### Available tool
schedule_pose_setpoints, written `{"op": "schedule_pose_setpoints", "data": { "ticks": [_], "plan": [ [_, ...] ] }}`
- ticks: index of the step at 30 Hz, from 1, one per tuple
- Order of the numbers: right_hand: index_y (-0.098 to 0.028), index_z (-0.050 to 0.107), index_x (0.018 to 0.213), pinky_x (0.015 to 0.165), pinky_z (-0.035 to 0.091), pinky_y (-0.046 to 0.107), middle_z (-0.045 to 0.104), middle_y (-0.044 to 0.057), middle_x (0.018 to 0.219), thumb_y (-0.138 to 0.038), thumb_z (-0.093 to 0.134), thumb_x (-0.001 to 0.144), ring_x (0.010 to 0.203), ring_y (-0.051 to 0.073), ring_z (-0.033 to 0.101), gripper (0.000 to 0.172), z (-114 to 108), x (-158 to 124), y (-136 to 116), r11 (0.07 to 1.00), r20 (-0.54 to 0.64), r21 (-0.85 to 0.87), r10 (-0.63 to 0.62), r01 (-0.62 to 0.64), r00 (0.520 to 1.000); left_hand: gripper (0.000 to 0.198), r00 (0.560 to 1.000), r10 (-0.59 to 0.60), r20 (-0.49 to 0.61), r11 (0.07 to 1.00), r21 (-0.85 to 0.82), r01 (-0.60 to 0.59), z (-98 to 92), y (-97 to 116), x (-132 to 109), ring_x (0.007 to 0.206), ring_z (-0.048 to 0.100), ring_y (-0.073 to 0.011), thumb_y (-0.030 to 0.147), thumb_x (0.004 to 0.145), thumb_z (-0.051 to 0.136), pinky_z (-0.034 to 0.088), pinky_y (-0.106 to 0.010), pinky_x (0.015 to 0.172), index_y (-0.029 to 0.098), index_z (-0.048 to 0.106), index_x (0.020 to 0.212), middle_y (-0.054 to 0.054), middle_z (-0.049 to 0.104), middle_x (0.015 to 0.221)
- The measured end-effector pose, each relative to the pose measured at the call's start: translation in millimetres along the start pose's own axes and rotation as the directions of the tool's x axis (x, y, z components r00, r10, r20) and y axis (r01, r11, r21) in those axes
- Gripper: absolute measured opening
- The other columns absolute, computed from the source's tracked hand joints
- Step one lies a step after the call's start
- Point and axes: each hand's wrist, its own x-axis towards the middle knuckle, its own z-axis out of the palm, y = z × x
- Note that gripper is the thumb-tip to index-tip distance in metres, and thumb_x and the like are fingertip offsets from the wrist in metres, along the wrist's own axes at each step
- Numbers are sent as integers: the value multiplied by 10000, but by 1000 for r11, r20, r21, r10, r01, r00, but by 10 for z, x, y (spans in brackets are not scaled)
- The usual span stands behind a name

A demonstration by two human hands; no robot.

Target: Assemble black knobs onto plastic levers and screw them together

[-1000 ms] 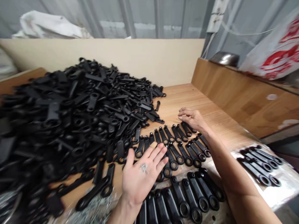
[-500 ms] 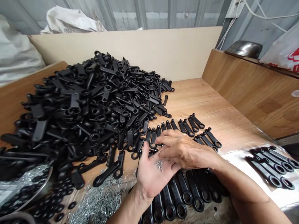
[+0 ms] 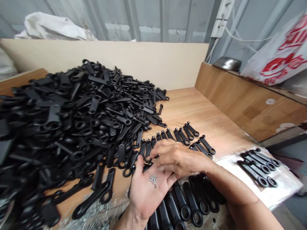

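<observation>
My left hand is turned palm up, thumb out to the side, with several small metal pins lying in its palm. Across its fingers reaches my right hand, back upward, fingers bent and close together; whatever is under its fingertips is hidden. Below and behind both hands, large black plastic arms with ring ends lie side by side. Beyond the hands stand rows of smaller black arms, each with a bright tip at the far end.
A big heap of black plastic arms covers the left side. Loose metal pins lie at the lower left. More finished-looking black arms rest on a white sheet at right. A wooden side board carries a metal bowl.
The view has swung to the right, so everything sits further left. My hands keep nearly the same pose, one over the other, and the pins stay in my left palm.
</observation>
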Motion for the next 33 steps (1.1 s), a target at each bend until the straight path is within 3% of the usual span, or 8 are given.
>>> {"op": "schedule_pose_setpoints", "data": {
  "ticks": [2,4,8,11,18,30,31,33],
  "plan": [
    [-156,647,810,925,371,318,575,44,1094,-177,534,866,1039,161,475,128,-127,-92,205,998,-150,11,61,-60,987,641,1000,-26,15,999,40,25,-13,27,14,1254,327,-304,612,856,314,262,-497,1028,92,547,1151,-190,414,1310],
    [-152,643,799,910,371,316,578,52,1090,-176,541,863,1024,165,490,123,-246,-234,503,958,-335,-42,253,-283,907,720,998,-60,35,996,65,57,-34,57,23,1294,249,-316,653,829,319,268,-487,1032,82,495,1232,-197,313,1380],
    [-173,653,772,818,369,269,607,36,1010,-216,518,870,962,176,509,173,-323,-524,1139,546,-482,-270,636,-793,602,768,996,-75,50,993,98,70,-82,93,38,1305,221,-315,679,806,337,268,-479,1040,81,466,1270,-193,267,1401],
    [-187,662,758,705,369,252,625,36,932,-249,537,842,892,187,520,163,-240,-642,1450,401,-446,-326,733,-856,513,766,997,-66,28,991,120,62,-104,96,54,1300,234,-314,683,803,336,269,-476,1043,80,492,1249,-191,283,1393],
    [-184,669,776,684,350,255,627,56,956,-252,537,825,929,213,498,156,-89,-700,1638,344,-376,-364,796,-865,475,738,999,-51,-14,989,140,52,-98,78,50,1291,257,-317,668,813,338,296,-478,1025,96,490,1254,-188,292,1390],
    [-165,682,785,730,369,283,620,83,962,-268,503,856,941,228,499,219,-171,-580,1448,305,-367,-371,819,-877,440,719,999,-28,-33,995,96,31,-60,68,62,1291,254,-322,631,843,321,283,-497,1025,70,435,1279,-210,281,1391],
    [-165,680,796,738,371,281,617,80,965,-267,487,870,940,222,502,230,-190,-549,1386,325,-367,-365,811,-872,456,712,999,-20,-42,996,90,24,-51,61,63,1290,256,-323,622,850,316,277,-500,1026,68,420,1285,-212,282,1390],
    [-163,673,816,776,374,280,608,73,975,-251,455,895,944,207,509,249,-211,-455,1181,471,-364,-327,738,-819,569,704,998,-12,-57,997,75,16,-35,43,64,1288,258,-326,612,858,311,261,-509,1030,70,389,1300,-213,285,1388]
  ]
}}
